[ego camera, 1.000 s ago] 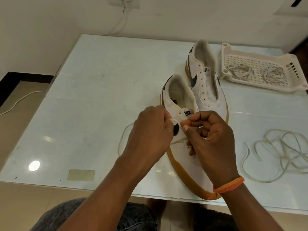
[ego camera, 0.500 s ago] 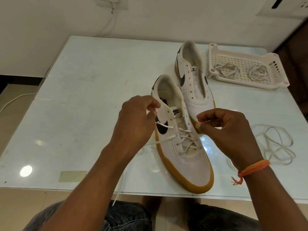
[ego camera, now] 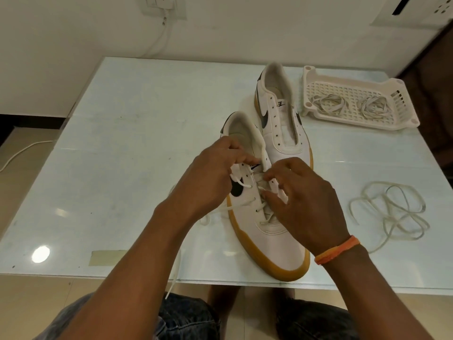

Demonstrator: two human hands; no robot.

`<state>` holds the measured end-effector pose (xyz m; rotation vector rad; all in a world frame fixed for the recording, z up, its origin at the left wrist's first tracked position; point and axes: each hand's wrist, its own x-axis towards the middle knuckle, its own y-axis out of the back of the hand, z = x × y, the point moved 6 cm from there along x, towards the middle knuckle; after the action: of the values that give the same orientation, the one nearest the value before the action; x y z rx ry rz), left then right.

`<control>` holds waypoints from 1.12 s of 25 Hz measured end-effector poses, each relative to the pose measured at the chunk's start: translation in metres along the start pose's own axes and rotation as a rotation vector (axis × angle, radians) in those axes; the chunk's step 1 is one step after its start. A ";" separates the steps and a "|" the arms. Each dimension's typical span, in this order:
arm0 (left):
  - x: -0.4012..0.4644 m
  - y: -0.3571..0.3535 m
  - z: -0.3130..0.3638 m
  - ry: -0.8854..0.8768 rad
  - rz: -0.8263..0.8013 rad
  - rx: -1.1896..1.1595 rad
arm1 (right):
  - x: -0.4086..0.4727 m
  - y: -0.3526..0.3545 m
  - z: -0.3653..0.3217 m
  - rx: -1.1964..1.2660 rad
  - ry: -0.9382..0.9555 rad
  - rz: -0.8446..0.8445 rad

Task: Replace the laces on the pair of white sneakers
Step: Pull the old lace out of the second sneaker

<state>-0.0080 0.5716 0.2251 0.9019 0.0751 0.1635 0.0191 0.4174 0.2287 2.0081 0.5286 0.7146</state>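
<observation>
The near white sneaker (ego camera: 277, 244) with a tan sole lies on the table, partly laced with a white lace (ego camera: 239, 183). My left hand (ego camera: 212, 175) grips its left eyelet flap and the lace there. My right hand (ego camera: 301, 200) pinches the lace at the tongue, fingers bent over the eyelets. One lace end (ego camera: 174, 278) hangs off the table's front edge. The second sneaker (ego camera: 279, 119), with no lace, lies behind it.
A white plastic basket (ego camera: 389, 119) at the back right holds two bundled laces. A loose off-white lace (ego camera: 392, 212) lies tangled to the right. A strip of tape (ego camera: 107, 257) sits near the front edge. A cable hangs from a wall socket (ego camera: 161, 6).
My hands were apart, pulling the lace ends outward; both have come back together over the upper eyelets of the near sneaker. The view shifted slightly.
</observation>
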 end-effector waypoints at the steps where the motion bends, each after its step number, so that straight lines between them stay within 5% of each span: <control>1: 0.000 0.001 0.000 -0.007 -0.003 0.006 | 0.000 -0.003 -0.004 -0.067 0.041 -0.007; 4: 0.000 0.003 0.002 -0.008 0.001 -0.021 | -0.001 -0.012 -0.009 -0.161 0.080 -0.044; 7: -0.001 0.006 0.005 -0.006 -0.014 -0.096 | -0.002 -0.010 0.002 0.046 -0.061 -0.011; 11: 0.001 0.007 0.006 0.003 -0.055 -0.112 | -0.026 -0.022 0.044 1.277 -0.903 0.038; 12: 0.002 0.006 0.006 0.001 -0.059 -0.112 | -0.030 -0.024 0.044 1.388 -0.990 0.079; 14: 0.002 0.005 0.004 -0.003 -0.058 -0.117 | -0.026 -0.016 0.038 1.054 -0.876 0.102; 18: 0.000 -0.001 0.005 -0.060 -0.142 -0.029 | -0.009 -0.003 -0.013 0.159 -0.171 0.127; 28: -0.001 -0.008 0.008 -0.079 -0.170 -0.089 | -0.001 -0.018 -0.001 -0.023 -0.034 -0.047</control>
<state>-0.0066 0.5604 0.2231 0.8080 0.0700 -0.0268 0.0167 0.4263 0.2133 1.9770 0.5436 0.6542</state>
